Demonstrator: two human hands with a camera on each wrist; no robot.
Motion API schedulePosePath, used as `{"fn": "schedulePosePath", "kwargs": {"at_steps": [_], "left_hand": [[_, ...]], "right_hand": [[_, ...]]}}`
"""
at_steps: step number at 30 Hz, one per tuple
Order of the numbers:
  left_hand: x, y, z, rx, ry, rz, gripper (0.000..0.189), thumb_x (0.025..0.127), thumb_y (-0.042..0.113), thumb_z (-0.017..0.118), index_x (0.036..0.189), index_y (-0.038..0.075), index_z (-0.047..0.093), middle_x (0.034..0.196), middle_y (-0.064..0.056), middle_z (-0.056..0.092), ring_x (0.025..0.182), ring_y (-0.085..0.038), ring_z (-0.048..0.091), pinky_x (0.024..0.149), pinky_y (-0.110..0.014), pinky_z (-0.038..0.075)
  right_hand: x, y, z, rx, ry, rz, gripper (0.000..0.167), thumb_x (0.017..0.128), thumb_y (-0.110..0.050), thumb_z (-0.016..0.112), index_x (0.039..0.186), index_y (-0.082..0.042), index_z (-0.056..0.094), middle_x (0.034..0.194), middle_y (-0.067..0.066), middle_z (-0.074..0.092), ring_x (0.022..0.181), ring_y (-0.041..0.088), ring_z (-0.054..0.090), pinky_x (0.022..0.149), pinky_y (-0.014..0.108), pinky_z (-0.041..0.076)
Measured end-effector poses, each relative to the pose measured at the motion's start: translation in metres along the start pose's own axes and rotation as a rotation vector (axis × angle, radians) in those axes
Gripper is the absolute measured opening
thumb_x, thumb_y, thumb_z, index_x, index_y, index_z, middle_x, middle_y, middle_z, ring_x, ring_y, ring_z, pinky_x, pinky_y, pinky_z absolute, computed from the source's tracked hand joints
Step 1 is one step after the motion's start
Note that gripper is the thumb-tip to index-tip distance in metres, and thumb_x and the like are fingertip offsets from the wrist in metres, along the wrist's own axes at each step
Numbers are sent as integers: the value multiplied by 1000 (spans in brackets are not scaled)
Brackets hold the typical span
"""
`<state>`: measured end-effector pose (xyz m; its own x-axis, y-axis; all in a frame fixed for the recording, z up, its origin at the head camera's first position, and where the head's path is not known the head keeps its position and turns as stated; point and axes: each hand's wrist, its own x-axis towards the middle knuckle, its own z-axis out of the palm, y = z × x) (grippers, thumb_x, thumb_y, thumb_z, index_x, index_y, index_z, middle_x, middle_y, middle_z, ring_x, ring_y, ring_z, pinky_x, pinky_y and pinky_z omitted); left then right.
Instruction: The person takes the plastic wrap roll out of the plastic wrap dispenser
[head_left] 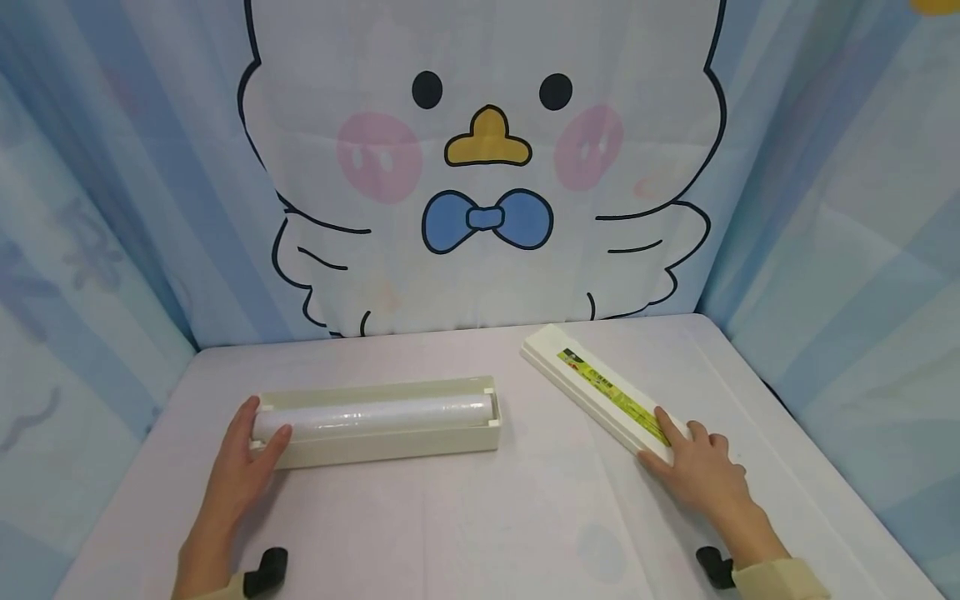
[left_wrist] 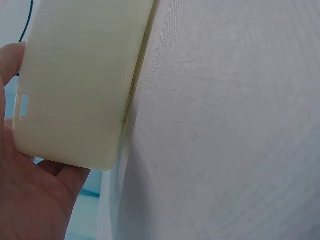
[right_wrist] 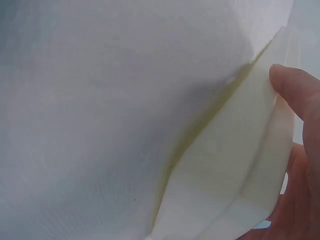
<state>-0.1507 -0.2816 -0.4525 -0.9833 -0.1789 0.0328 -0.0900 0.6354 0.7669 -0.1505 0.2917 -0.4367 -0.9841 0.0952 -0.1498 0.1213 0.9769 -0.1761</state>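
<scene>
On the left of the table, a long cream box (head_left: 390,447) lies uncovered with a roll of clear plastic film (head_left: 375,412) inside it. My left hand (head_left: 243,468) grips its left end, the thumb at the front and the fingers behind. Seen in the left wrist view, the box's end wall (left_wrist: 80,85) has a small slot near the hand. To the right, a matching long lid (head_left: 588,399) with a yellow-green label (head_left: 615,398) lies slantwise. My right hand (head_left: 705,471) holds its near end between thumb and fingers; the right wrist view shows the lid's side (right_wrist: 240,145) over the cloth.
A pale cloth covers the table (head_left: 510,517). Behind it hangs a curtain (head_left: 487,283) printed with a cartoon bird in a blue bow tie. Blue and white curtains (head_left: 847,250) also stand close along both sides.
</scene>
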Motion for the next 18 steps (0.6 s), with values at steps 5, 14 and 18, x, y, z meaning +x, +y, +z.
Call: {"fn": "schedulePosePath", "kwargs": {"at_steps": [5, 14, 18], "left_hand": [[0, 1, 0, 3, 1, -8, 86, 104, 40, 54, 159, -3, 4, 163, -32, 4, 148, -52, 6, 114, -69, 10], [-1, 1, 0, 4, 2, -15, 85, 104, 40, 53, 159, -2, 3, 163, -31, 3, 148, -52, 6, 114, -69, 10], [0, 1, 1, 0, -1, -21, 86, 104, 40, 53, 160, -2, 3, 164, -31, 3, 148, -51, 5, 115, -69, 10]], "right_hand": [[0, 0, 2, -3, 6, -1, 85, 96, -60, 55, 157, -7, 29, 140, 41, 32, 120, 63, 34, 77, 79, 42], [-2, 0, 4, -2, 6, 1, 90, 95, -67, 52, 159, -9, 25, 141, 40, 30, 120, 63, 33, 78, 80, 41], [-2, -1, 2, -6, 10, 10, 94, 93, -72, 49, 160, -11, 22, 143, 40, 27, 121, 64, 31, 80, 84, 38]]}}
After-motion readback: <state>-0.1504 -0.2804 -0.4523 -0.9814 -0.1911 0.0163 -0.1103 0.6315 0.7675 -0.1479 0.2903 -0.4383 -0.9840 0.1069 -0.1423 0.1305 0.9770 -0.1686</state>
